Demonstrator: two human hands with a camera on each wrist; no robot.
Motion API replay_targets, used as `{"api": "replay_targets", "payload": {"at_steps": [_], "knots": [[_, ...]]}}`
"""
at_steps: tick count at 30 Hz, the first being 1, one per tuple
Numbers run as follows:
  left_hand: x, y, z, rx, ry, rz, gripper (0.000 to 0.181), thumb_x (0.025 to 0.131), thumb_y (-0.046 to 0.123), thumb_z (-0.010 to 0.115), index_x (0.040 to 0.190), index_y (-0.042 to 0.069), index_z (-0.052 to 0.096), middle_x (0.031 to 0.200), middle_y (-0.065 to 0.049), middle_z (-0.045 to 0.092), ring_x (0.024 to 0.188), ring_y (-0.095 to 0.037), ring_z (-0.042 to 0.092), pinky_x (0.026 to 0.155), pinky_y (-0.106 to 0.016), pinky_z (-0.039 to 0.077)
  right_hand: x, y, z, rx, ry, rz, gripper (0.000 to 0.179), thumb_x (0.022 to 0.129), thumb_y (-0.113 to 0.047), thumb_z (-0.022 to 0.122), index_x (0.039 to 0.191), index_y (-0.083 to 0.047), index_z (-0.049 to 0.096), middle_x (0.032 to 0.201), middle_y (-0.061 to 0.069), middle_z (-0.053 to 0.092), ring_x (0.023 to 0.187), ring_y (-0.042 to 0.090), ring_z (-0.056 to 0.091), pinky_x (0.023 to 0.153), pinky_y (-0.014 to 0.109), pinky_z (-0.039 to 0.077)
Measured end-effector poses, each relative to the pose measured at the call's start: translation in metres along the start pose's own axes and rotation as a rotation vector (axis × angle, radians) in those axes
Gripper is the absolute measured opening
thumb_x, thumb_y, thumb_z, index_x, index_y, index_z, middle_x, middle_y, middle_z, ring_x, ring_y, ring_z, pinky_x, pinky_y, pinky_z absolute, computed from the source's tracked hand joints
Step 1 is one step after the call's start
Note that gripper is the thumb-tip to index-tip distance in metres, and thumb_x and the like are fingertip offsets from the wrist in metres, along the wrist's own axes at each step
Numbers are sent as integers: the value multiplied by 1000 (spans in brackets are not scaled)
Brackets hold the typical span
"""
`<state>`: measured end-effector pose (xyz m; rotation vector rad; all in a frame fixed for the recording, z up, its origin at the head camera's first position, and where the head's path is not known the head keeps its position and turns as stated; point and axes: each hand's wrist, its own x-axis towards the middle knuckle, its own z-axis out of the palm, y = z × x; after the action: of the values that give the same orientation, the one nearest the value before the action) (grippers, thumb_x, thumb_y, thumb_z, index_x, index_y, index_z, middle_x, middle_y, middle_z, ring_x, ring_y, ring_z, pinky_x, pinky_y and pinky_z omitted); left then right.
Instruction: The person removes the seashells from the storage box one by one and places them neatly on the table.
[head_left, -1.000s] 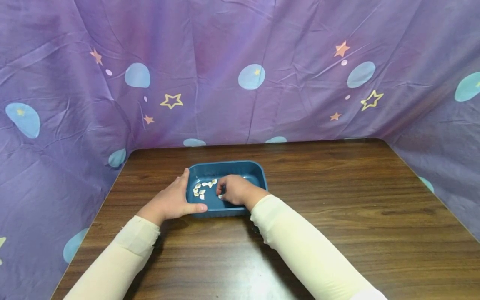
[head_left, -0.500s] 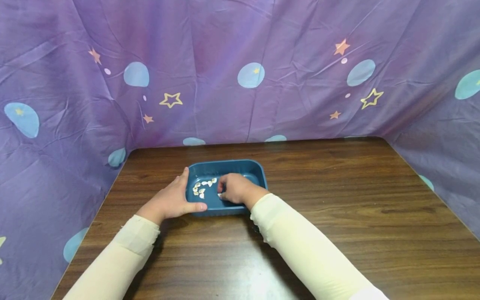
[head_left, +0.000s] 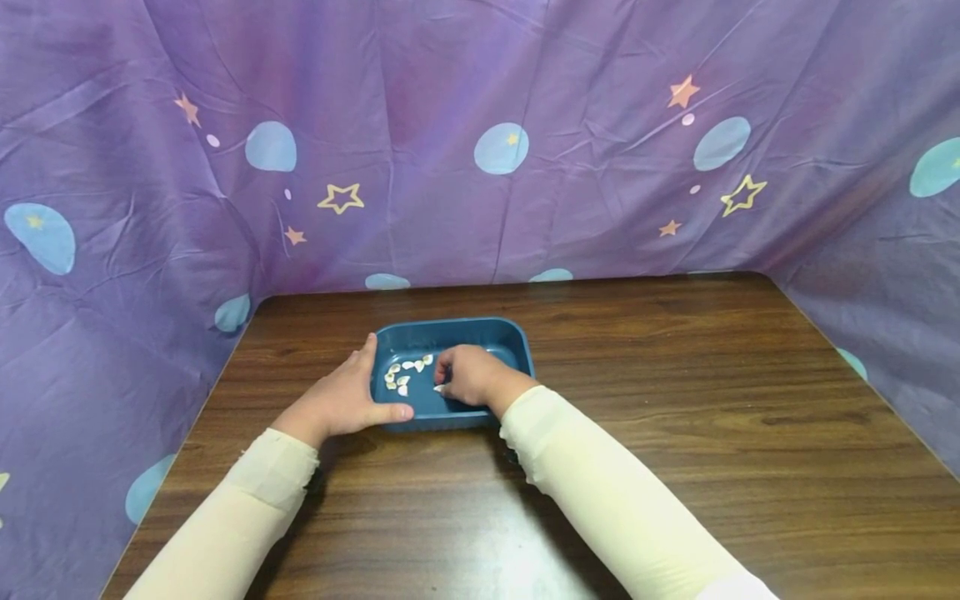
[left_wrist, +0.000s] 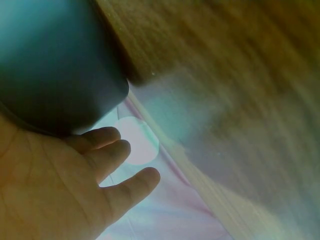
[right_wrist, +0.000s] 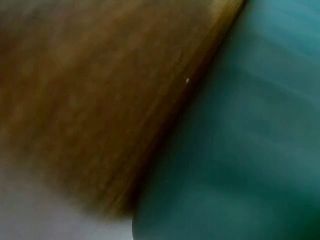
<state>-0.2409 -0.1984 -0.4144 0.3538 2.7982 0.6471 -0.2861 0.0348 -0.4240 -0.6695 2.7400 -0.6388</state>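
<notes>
Currently, reading from left to right, the left hand (head_left: 337,404) is bracing the left end of a blue tray (head_left: 450,332), its fingers (left_wrist: 135,189) spreading rather than curling, its thumb resting at the near rim. Just inside that end, a loose group of small pale pieces (head_left: 403,382) is lying on the tray floor, apparently keeping the same arrangement as a second ago. Farther right, near the middle of the tray, the right hand (head_left: 474,379) is reaching in over the near rim with its fingers curling; it appears to be pinching one lone pale piece (head_left: 438,388) — the exact contact is hiding behind the fingers. Here the only change is showing, and it is slight: the fingertips are now sitting a little differently about this piece, and its pointed end is standing out more plainly than before. For the work in hand, this is suggesting a fine adjustment of one piece — neither a lift nor a transfer — while the left hand is continuing to steady the tray. The right wrist camera, showing only tray and wooden table (head_left: 675,400), is adding nothing about the grip.
</notes>
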Motion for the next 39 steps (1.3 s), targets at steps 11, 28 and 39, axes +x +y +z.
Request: {"api": "replay_targets", "payload": {"at_steps": [11, 28, 39], "knots": [[0, 2, -3, -7, -3, 1, 142, 81, 75, 75, 166, -4, -8, 169, -37, 13, 156, -54, 20, 123, -66, 28, 0, 0, -2, 5, 3, 2, 13, 93, -19, 82, 87, -16, 70, 90, 0, 70, 88, 18, 61, 89, 36, 52], [1, 4, -3, -4, -5, 1, 142, 81, 74, 76, 166, -4, -8, 169, -37, 13, 156, -54, 21, 123, -66, 28, 0, 1, -3, 20, 12, 5, 16, 93, -17, 81, 84, -15, 69, 84, -1, 66, 84, 17, 60, 85, 34, 52], [-1, 1, 0, -8, -1, -3, 143, 80, 75, 76, 166, -4, -6, 170, -34, 15, 157, -52, 21, 121, -67, 31, -3, 2, -4, 201, 101, -73, 8, 93, -14, 80, 92, -12, 73, 73, -7, 59, 70, 8, 54, 72, 25, 47]]}}
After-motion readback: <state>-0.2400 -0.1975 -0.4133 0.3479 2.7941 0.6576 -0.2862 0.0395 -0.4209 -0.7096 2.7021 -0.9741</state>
